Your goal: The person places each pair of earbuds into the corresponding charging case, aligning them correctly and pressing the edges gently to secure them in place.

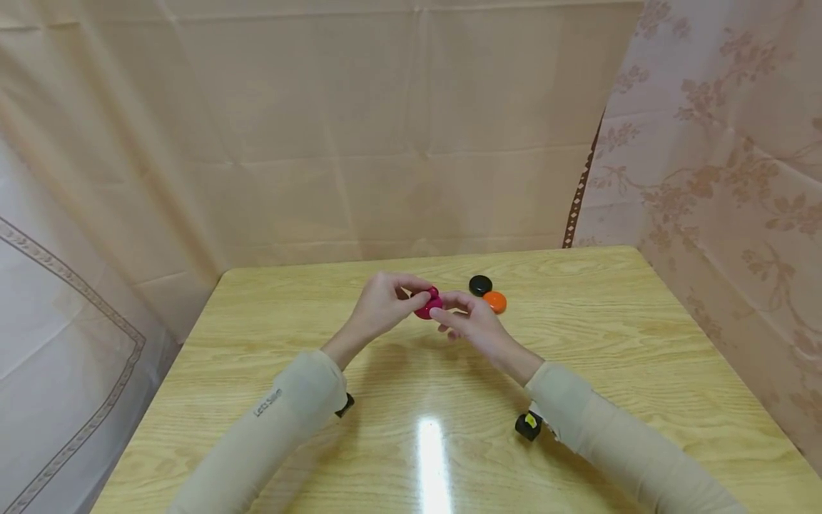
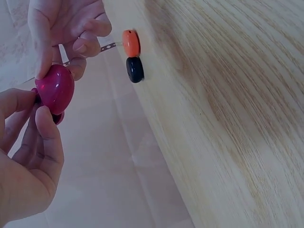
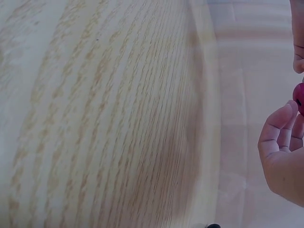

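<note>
A glossy magenta rounded piece (image 1: 426,312) with a smaller magenta round part (image 1: 433,292) at its top is held above the table between both hands. My left hand (image 1: 380,305) pinches its upper left side between thumb and forefinger, around the small part. From the other side, my right hand (image 1: 478,327) pinches the larger piece at its edge by thumb and forefinger, the other fingers loosely bent. In the left wrist view the magenta piece (image 2: 57,90) looks domed, and another magenta part shows behind it. Only a sliver of the magenta piece (image 3: 299,97) shows in the right wrist view.
Just beyond the right hand, a black round piece (image 1: 480,285) and an orange round piece (image 1: 494,302) lie side by side on the wooden table (image 1: 610,343). Beige cloth (image 1: 321,128) hangs behind the table's far edge, and patterned cloth hangs at the right.
</note>
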`<act>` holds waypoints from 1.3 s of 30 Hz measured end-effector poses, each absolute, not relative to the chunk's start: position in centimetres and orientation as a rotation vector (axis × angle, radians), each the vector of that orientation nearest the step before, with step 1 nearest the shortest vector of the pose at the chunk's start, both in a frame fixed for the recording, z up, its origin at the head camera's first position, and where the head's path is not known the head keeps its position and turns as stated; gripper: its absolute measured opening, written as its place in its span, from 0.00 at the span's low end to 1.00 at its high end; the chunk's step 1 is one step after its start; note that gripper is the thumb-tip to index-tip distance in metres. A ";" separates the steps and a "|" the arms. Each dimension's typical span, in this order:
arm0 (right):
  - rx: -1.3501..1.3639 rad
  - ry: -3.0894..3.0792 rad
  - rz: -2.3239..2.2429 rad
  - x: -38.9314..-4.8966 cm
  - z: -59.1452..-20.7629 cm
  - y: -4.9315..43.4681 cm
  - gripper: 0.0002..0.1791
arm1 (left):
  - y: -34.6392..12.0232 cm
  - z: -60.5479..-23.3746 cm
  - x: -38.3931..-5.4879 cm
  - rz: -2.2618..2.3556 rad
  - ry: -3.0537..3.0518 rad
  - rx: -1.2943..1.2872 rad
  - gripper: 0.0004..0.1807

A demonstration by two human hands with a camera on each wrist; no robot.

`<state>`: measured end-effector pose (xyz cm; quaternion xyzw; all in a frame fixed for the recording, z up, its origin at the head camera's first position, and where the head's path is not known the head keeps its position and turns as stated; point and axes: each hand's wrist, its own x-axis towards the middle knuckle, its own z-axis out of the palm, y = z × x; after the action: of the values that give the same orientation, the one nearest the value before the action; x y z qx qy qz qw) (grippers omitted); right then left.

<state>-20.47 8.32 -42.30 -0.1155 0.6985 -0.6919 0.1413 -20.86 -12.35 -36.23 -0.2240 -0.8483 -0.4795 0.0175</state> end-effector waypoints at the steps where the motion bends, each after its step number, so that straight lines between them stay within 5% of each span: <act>1: -0.336 2.016 -1.996 -20.5 -42.3 8.3 0.24 | -12.4 -36.3 -20.9 -1.474 -2.637 -0.696 0.07; 23: -0.298 1.897 -2.017 -20.5 -41.9 8.9 0.25 | -12.9 -36.7 -20.7 -1.418 -2.627 -0.690 0.06; 39: -0.255 1.666 -2.091 -20.7 -41.5 9.6 0.24 | -13.4 -38.5 -20.1 -1.868 -2.808 -0.426 0.27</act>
<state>-20.74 9.58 -41.50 -0.0925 0.6043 -0.7584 0.2259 -20.10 -13.43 -38.50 -0.1242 -0.8191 -0.5450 -0.1285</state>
